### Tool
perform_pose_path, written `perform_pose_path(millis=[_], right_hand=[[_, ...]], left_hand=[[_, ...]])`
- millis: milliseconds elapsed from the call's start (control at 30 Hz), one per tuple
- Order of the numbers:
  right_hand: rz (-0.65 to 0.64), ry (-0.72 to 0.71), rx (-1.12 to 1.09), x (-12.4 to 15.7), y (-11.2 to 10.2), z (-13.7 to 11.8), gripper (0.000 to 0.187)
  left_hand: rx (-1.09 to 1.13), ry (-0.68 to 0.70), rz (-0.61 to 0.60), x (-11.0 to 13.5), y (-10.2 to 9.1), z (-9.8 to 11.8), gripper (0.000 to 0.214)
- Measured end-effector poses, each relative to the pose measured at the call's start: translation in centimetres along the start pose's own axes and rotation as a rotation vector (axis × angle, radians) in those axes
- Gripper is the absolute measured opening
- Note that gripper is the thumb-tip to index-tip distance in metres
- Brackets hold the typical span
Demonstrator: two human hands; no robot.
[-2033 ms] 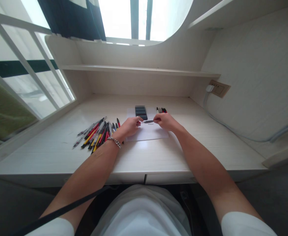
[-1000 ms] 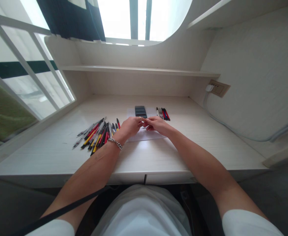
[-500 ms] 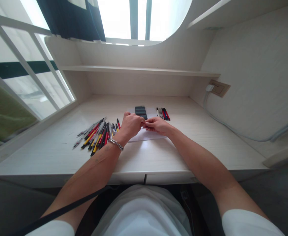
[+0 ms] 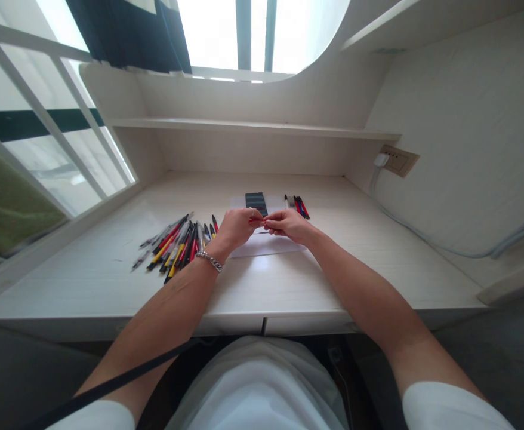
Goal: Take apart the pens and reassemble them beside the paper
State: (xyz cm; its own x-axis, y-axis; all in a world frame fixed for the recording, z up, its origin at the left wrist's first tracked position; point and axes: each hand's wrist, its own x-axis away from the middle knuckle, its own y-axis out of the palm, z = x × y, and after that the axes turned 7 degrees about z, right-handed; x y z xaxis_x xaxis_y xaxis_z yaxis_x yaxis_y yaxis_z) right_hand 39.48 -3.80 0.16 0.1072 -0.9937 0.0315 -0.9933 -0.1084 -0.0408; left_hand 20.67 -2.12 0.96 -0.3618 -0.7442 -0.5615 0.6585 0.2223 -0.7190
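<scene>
White wood-grained desk (image 4: pixel 262 286) spreads before me, bearing paper (image 4: pixel 268 246) and, to its left, a heap of pens (image 4: pixel 184 243). Above the paper, my left hand (image 4: pixel 239 227) pinches a slim red piece (image 4: pixel 256 220); my right hand (image 4: pixel 289 225) bunches at its end; whether it grips I cannot tell.

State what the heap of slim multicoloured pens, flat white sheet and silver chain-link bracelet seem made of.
Slim multicoloured pens: probably smooth plastic; some barrels look clear, others opaque red, yellow or black.
Flat white sheet: likely matte paper, thin and without glare.
Silver chain-link bracelet: apparently polished metal; its links glint.
</scene>
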Motion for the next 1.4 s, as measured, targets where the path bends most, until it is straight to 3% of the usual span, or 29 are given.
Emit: perform_pose_path(millis=[167, 400, 600, 700, 933, 1133, 1400], right_hand=[[-0.004, 0.0, 0.0, -0.1, -0.1, 0.3, 0.015], [-0.011, -0.006, 0.015, -0.1, 0.0, 0.2, 0.011], [0.105, -0.055, 0.273, -0.2, -1.2, -0.1, 0.01], [0.083, -0.083, 0.486, -0.1, -1.7, -0.2, 0.006], [0.061, -0.17, 0.943, 0.0, -1.8, -0.2, 0.017], [0.083, -0.241, 1.07, -0.1, -1.7, 0.2, 0.017], [0.088, -0.29, 1.082, 0.0, -1.5, 0.4, 0.014]], left_hand=[[-0.064, 0.053, -0.015, 0.0, 0.0, -0.4, 0.018], [-0.249, 0.152, -0.034, -0.1, -0.8, 0.7, 0.019], [-0.085, -0.003, -0.055, 0.0, -0.4, 0.0, 0.021], [0.04, -0.057, -0.096, -0.1, 0.0, -0.7, 0.023], [0.134, -0.093, -0.124, -0.1, 0.4, -1.0, 0.025], [0.178, -0.114, -0.144, 0.0, 0.6, -1.2, 0.025], [0.226, -0.124, -0.174, 0.1, 0.7, -1.0, 0.021]])
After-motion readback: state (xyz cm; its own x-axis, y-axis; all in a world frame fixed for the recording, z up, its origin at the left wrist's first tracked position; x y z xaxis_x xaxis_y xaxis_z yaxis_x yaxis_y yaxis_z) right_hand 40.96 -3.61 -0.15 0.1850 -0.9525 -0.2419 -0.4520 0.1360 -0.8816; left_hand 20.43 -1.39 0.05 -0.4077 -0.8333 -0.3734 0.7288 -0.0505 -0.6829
